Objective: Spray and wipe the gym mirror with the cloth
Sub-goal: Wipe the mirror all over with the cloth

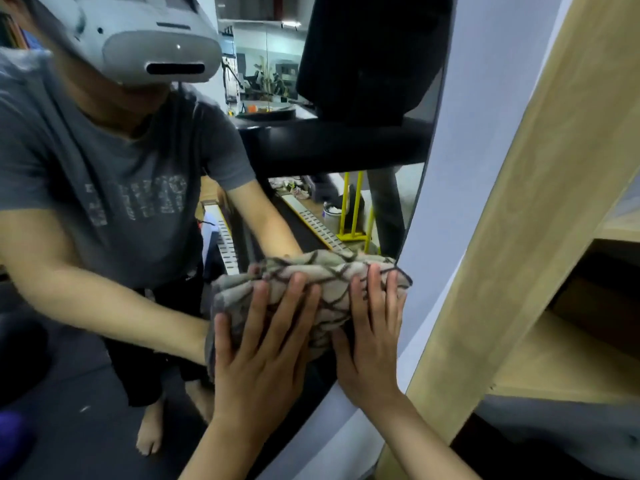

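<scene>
A bunched grey cloth with a dark criss-cross pattern is pressed flat against the gym mirror, low and near its right edge. My left hand lies on the cloth's left part with straight, spread fingers. Beside it, my right hand presses the right part, its fingers straight too. The glass reflects my own body, arms and headset. No spray bottle is in view.
A pale mirror frame runs along the glass's right edge. A light wooden shelf unit stands just right of it. A treadmill and a yellow stand show as reflections in the mirror.
</scene>
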`<state>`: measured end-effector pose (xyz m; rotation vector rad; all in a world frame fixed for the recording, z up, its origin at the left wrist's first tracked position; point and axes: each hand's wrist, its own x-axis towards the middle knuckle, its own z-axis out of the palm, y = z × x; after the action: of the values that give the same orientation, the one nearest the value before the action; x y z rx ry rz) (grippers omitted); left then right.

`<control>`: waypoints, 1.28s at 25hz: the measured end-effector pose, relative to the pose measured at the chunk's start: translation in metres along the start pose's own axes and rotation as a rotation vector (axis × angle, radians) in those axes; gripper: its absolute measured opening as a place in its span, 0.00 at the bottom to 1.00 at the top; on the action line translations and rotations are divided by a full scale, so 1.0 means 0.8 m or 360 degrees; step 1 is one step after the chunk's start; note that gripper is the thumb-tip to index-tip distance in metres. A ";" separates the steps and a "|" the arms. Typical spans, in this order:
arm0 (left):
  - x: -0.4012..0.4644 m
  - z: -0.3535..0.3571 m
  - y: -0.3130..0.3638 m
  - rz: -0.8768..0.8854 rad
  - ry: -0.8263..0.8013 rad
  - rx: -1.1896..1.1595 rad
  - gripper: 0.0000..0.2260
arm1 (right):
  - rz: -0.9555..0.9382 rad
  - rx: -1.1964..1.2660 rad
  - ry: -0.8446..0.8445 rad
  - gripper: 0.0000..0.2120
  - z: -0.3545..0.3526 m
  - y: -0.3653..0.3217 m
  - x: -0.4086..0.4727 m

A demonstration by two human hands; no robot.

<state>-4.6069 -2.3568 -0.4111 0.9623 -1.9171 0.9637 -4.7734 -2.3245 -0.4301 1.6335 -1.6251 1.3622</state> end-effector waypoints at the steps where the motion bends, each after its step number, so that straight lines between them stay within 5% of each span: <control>1: -0.040 0.012 0.007 -0.0024 -0.0045 0.0022 0.34 | -0.0013 -0.0004 -0.0068 0.29 0.012 0.006 -0.032; 7: -0.226 0.056 0.035 -0.0010 -0.0370 -0.0039 0.37 | 0.0017 -0.0036 -0.0413 0.31 0.071 0.026 -0.208; 12: -0.266 0.063 0.047 -0.0136 -0.0411 -0.0212 0.38 | 0.0136 0.0087 -0.0432 0.32 0.097 0.010 -0.247; 18: -0.143 0.016 -0.008 -0.0161 -0.0205 -0.0329 0.39 | 0.0226 0.0225 -0.0211 0.34 0.077 -0.048 -0.145; 26: 0.141 -0.148 -0.185 -0.0407 0.0499 -0.0565 0.16 | -0.0584 0.0589 0.0504 0.16 -0.026 -0.225 0.196; 29: 0.111 -0.145 -0.210 -0.0303 0.0468 -0.0388 0.16 | -0.0518 0.0149 0.0436 0.25 -0.001 -0.233 0.171; 32: 0.001 -0.104 -0.192 -0.0328 0.0172 -0.0144 0.26 | -0.0510 0.0020 0.0205 0.32 0.039 -0.208 0.073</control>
<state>-4.4510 -2.3514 -0.3332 1.0119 -1.7193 0.7866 -4.6201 -2.3462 -0.3403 1.6889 -1.2222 1.2825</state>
